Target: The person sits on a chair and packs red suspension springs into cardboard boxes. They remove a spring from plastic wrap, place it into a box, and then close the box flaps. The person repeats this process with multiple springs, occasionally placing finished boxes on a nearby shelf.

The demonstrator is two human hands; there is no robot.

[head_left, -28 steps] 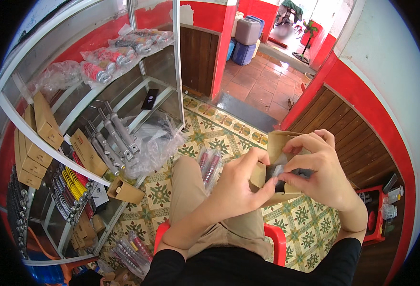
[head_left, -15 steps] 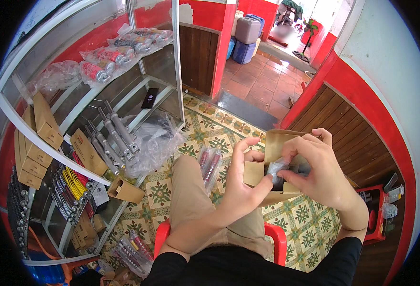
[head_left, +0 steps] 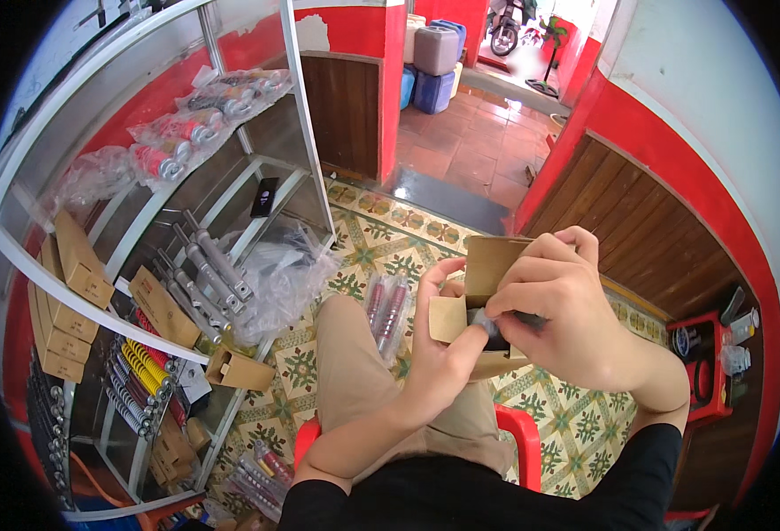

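Head view: at four o'clock, the left hand grips the open cardboard box; the right hand, pinching grey wrapping at its mouth, now hides more of it; work inside seems unfinished.

I watch through a single view, the left one of two wide fisheye cameras worn side by side on the person's head. From that seated height it faces down and forward, taking in the black shirt at my lower edge and the trousers above it. The left hand and right hand are near the lens, right of centre, with the cardboard box between them. I see upright, unmirrored, out to the glass cabinet on my left, the wood panelling on my right and, farthest off, the tiled passage ahead. Straight edges bow toward the dark rim.
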